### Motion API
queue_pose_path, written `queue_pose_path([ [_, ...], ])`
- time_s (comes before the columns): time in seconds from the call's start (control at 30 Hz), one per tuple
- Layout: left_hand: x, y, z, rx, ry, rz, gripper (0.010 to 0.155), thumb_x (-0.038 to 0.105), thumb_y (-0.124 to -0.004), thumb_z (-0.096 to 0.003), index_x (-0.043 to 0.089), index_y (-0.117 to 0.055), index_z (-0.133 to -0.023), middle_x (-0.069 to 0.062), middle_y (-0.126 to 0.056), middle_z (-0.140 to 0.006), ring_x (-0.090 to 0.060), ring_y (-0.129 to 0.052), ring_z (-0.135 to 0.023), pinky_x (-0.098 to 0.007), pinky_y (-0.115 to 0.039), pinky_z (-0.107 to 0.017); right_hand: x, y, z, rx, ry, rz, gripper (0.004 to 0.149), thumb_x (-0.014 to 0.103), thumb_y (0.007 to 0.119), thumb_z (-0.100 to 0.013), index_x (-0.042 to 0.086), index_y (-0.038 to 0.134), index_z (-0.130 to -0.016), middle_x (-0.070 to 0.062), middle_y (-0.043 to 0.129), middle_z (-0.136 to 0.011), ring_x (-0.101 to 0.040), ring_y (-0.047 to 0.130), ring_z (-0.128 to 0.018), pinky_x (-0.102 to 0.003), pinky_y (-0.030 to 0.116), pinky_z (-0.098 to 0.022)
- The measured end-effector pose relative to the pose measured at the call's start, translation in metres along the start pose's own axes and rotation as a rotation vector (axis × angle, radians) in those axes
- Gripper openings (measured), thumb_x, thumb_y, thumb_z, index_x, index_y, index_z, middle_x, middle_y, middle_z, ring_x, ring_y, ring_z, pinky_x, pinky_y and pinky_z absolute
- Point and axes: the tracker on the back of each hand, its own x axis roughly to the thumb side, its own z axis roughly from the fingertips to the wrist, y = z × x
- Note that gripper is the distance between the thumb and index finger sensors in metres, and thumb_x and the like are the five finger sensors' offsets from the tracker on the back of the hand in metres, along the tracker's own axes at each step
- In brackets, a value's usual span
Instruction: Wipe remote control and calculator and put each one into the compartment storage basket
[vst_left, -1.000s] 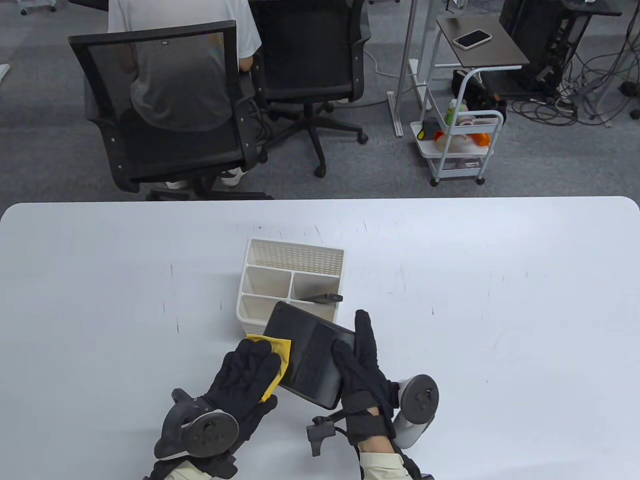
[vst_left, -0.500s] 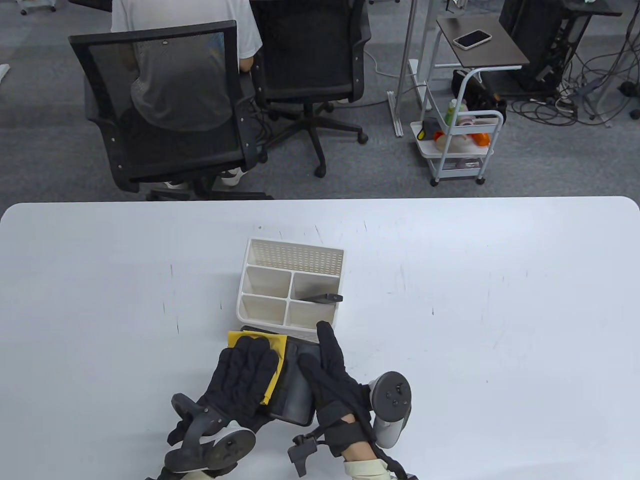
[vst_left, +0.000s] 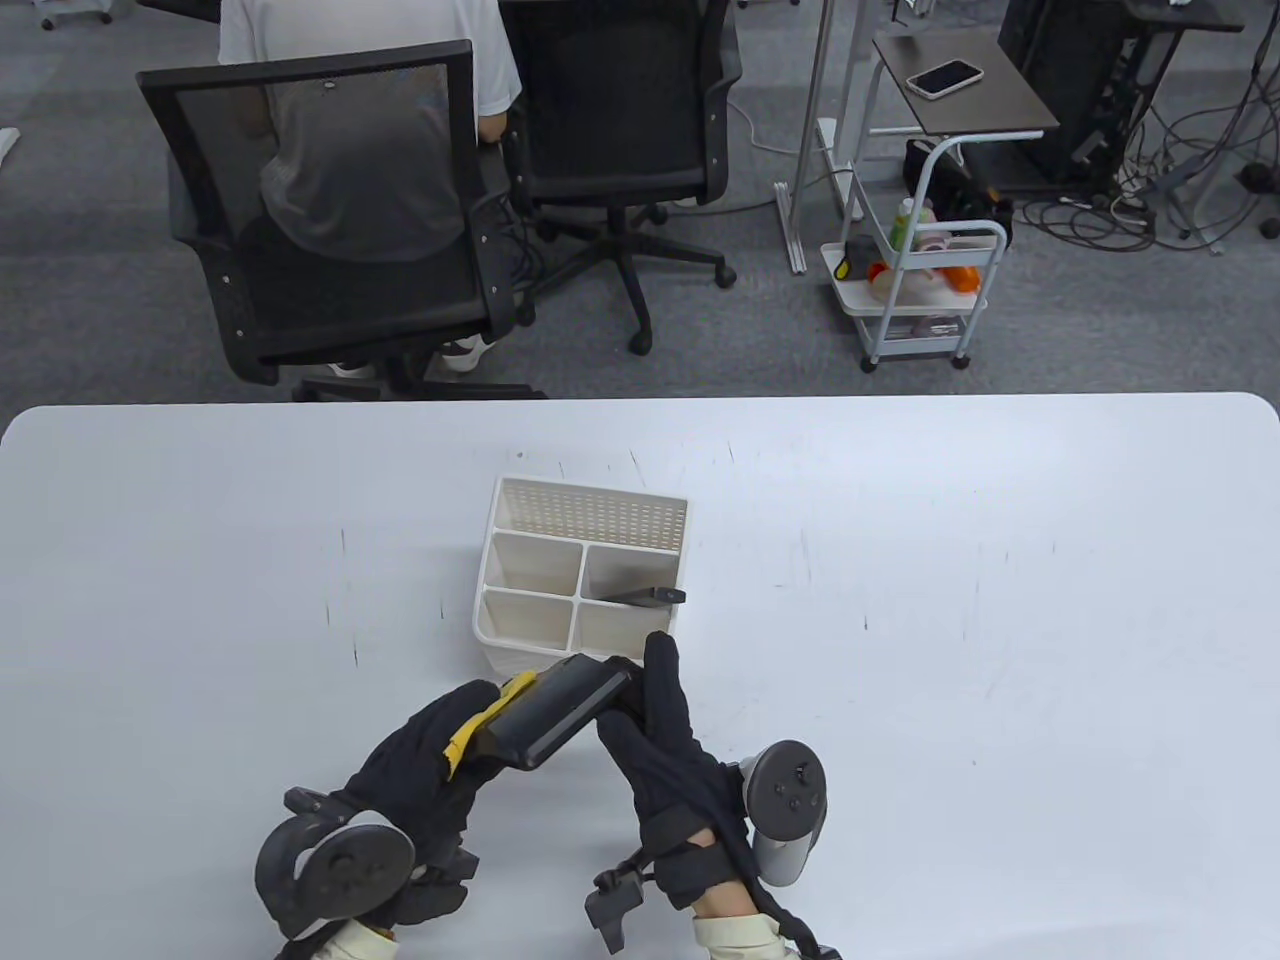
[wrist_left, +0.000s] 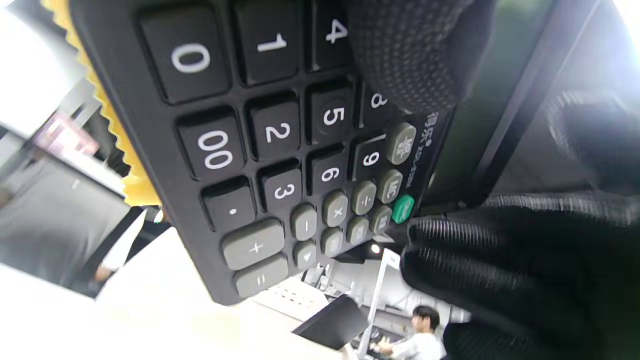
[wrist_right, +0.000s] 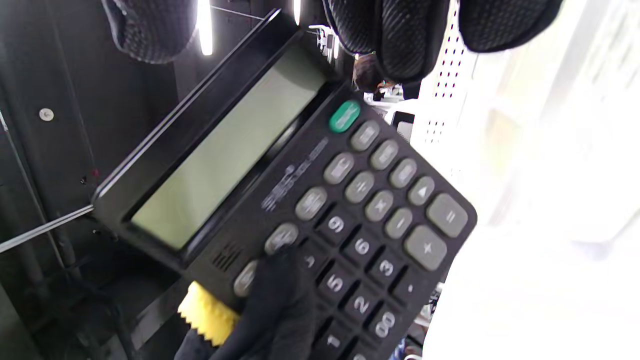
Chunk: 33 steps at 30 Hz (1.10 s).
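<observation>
I hold the black calculator (vst_left: 555, 708) tipped up on its long edge, just in front of the white compartment basket (vst_left: 590, 515). My left hand (vst_left: 465, 738) grips its left end, thumb on the keys (wrist_left: 280, 150) and the yellow cloth (vst_left: 500, 705) pressed against its back. My right hand (vst_left: 648, 700) grips the display end, fingers (wrist_right: 390, 35) curled over the top edge above the display (wrist_right: 230, 150). The cloth (wrist_right: 207, 312) peeks out under the left thumb. The black remote control (vst_left: 645, 597) stands slanted in the basket's rear right compartment.
The basket's other three compartments hold nothing I can see. The white table (vst_left: 950, 600) stretches wide on both sides. Beyond its far edge stand office chairs (vst_left: 330, 220) with a seated person, and a small white cart (vst_left: 920, 290).
The calculator was lying flat under both hands and is now turned up onto its edge. My left hand has swung left and rolled over, with the cloth now behind the calculator.
</observation>
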Motion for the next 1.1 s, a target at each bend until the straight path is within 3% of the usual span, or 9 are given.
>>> queue_pose_path([
  [0.13, -0.013, -0.004, -0.002, -0.076, 0.084, 0.329, 0.055, 0.038, -0.089, -0.0415, 0.022, -0.077, -0.093, -0.003, -0.099, -0.085, -0.026, -0.106, -0.073, -0.047, -0.09, -0.051, -0.005, 0.0, -0.001, 0.054, 0.016, 0.075, 0.096, 0.046, 0.075, -0.057, -0.003, 0.014, -0.113, -0.031, 0.039, -0.112, -0.056, 0.054, -0.097, -0.075, 0.051, -0.06],
  [0.27, -0.016, -0.018, -0.005, -0.194, 0.106, 0.57, 0.055, 0.038, -0.091, -0.0403, 0.022, -0.079, -0.092, -0.002, -0.1, -0.083, -0.025, -0.107, -0.071, -0.046, -0.09, -0.05, -0.008, 0.009, -0.001, 0.115, -0.02, 0.076, 0.098, 0.045, 0.079, -0.054, -0.003, 0.018, -0.113, -0.031, 0.039, -0.112, -0.051, 0.063, -0.095, -0.076, 0.051, -0.06],
  [0.3, -0.015, -0.021, -0.004, -0.207, 0.106, 0.565, 0.055, 0.038, -0.091, -0.0402, 0.023, -0.079, -0.091, -0.002, -0.1, -0.083, -0.025, -0.107, -0.071, -0.046, -0.09, -0.05, -0.006, 0.012, 0.0, 0.1, -0.044, 0.1, 0.096, 0.045, 0.08, -0.053, -0.001, 0.022, -0.114, -0.03, 0.041, -0.112, -0.051, 0.064, -0.095, -0.076, 0.051, -0.06],
  [0.4, -0.019, -0.022, -0.004, -0.22, 0.126, 0.561, 0.055, 0.039, -0.091, -0.0409, 0.024, -0.078, -0.092, -0.001, -0.1, -0.084, -0.024, -0.107, -0.071, -0.045, -0.09, -0.051, -0.002, 0.01, 0.001, 0.005, -0.096, 0.169, 0.08, 0.041, 0.083, -0.05, 0.003, 0.05, -0.112, -0.021, 0.071, -0.1, -0.036, 0.086, -0.08, -0.071, 0.06, -0.058],
  [0.47, -0.02, -0.024, -0.003, -0.221, 0.135, 0.598, 0.057, 0.038, -0.089, -0.0435, 0.022, -0.075, -0.096, -0.003, -0.097, -0.088, -0.027, -0.104, -0.075, -0.047, -0.088, -0.053, -0.001, 0.008, 0.001, -0.007, -0.073, 0.168, 0.073, 0.04, 0.082, -0.05, 0.004, 0.057, -0.11, -0.018, 0.077, -0.096, -0.033, 0.091, -0.076, -0.07, 0.063, -0.058],
  [0.57, -0.02, -0.025, -0.003, -0.245, 0.134, 0.649, 0.06, 0.035, -0.079, -0.0498, 0.015, -0.063, -0.104, -0.013, -0.085, -0.1, -0.036, -0.094, -0.086, -0.052, -0.083, -0.058, -0.002, 0.005, 0.001, -0.071, -0.04, 0.144, 0.07, 0.038, 0.082, -0.049, 0.003, 0.064, -0.107, -0.017, 0.081, -0.091, -0.031, 0.094, -0.069, -0.068, 0.065, -0.058],
  [0.73, -0.023, -0.021, -0.004, -0.222, 0.124, 0.719, 0.053, 0.033, -0.072, -0.0539, 0.015, -0.066, -0.104, -0.017, -0.077, -0.104, -0.042, -0.086, -0.092, -0.055, -0.08, -0.062, -0.003, -0.01, -0.001, -0.123, -0.016, 0.16, 0.069, 0.034, 0.082, -0.05, 0.001, 0.062, -0.107, -0.013, 0.082, -0.086, -0.026, 0.093, -0.064, -0.067, 0.065, -0.058],
  [0.97, -0.024, -0.016, -0.005, -0.214, 0.087, 0.761, 0.056, 0.042, -0.064, -0.0563, 0.017, -0.062, -0.106, -0.015, -0.073, -0.108, -0.041, -0.079, -0.097, -0.055, -0.074, -0.066, 0.007, -0.015, -0.006, -0.042, -0.106, 0.302, 0.068, 0.031, 0.082, -0.05, 0.004, 0.06, -0.109, -0.014, 0.082, -0.084, -0.028, 0.09, -0.062, -0.067, 0.063, -0.058],
  [1.1, -0.023, -0.012, -0.005, -0.217, 0.058, 0.713, 0.054, 0.045, -0.06, -0.0572, 0.02, -0.068, -0.104, -0.012, -0.079, -0.106, -0.042, -0.079, -0.097, -0.057, -0.072, -0.066, 0.016, -0.005, -0.006, 0.08, -0.175, 0.45, 0.069, 0.03, 0.083, -0.049, 0.007, 0.059, -0.11, -0.014, 0.082, -0.085, -0.03, 0.089, -0.063, -0.069, 0.06, -0.06],
])
